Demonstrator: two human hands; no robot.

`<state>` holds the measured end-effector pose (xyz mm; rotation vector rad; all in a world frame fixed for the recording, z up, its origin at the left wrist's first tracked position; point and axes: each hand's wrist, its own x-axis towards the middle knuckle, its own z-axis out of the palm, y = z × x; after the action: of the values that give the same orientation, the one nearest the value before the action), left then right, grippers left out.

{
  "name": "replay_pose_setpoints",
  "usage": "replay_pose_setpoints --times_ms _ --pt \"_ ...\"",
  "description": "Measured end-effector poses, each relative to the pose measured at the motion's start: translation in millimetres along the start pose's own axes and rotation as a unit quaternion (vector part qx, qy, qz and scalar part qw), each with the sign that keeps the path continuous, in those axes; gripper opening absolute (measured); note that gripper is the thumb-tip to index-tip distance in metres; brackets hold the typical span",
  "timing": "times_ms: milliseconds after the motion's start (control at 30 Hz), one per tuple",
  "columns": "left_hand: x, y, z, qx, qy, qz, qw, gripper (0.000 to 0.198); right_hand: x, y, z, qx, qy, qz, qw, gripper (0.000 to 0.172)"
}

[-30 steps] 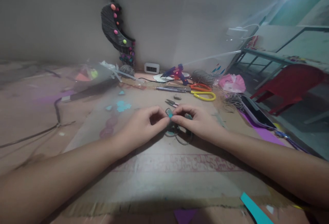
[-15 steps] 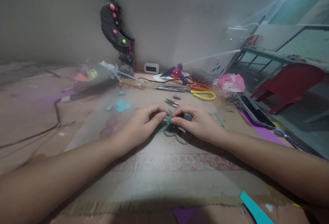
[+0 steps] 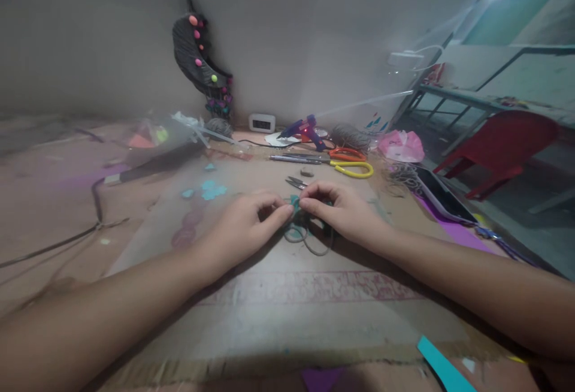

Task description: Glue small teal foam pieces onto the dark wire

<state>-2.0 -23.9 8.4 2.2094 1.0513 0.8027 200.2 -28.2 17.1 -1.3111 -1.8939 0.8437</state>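
Observation:
My left hand (image 3: 258,221) and my right hand (image 3: 339,209) meet near the middle of the board, thumb and forefinger pinched on each. Between their fingertips is a small teal piece (image 3: 295,203), partly covered by the fingers. Grey yarn (image 3: 317,254) loops down from it onto the board, under the right hand. Just behind the fingers lie small thread snips (image 3: 296,183). Several light-blue cut-out shapes (image 3: 212,190) lie to the left of my left hand.
Orange-and-yellow-handled scissors (image 3: 353,168), a purple glue gun (image 3: 305,129) with a red light, and a small clock (image 3: 262,122) line the back. A phone (image 3: 444,195) lies at the right. A turquoise strip (image 3: 444,365) is at the front edge. A decorated crescent (image 3: 195,53) leans on the wall.
My left hand's fingers have shifted slightly around the teal piece, and my right hand still pinches beside them. The whole view has moved a little; the tools lie as before.

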Motion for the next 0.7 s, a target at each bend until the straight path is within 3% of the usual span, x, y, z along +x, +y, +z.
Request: replay_pose_setpoints --times_ms 67,167,433,700 --pt "-0.3 -0.2 0.9 0.007 0.029 -0.01 0.999 0.019 -0.8 -0.8 0.2 -0.001 0.004 -0.009 1.0 0.015" --pt "-0.9 -0.6 1.0 0.005 0.053 -0.015 0.998 0.024 -1.5 -1.0 1.1 0.003 0.008 -0.012 1.0 0.016" --pt "3.0 -0.2 -0.4 -0.037 0.014 -0.022 0.999 0.022 -2.3 -2.2 3.4 -0.005 0.027 0.002 1.0 0.017" --pt "4.4 -1.6 -2.4 -0.046 0.044 -0.07 0.996 0.021 -2.2 -3.0 6.0 0.023 0.004 0.01 1.0 0.024"
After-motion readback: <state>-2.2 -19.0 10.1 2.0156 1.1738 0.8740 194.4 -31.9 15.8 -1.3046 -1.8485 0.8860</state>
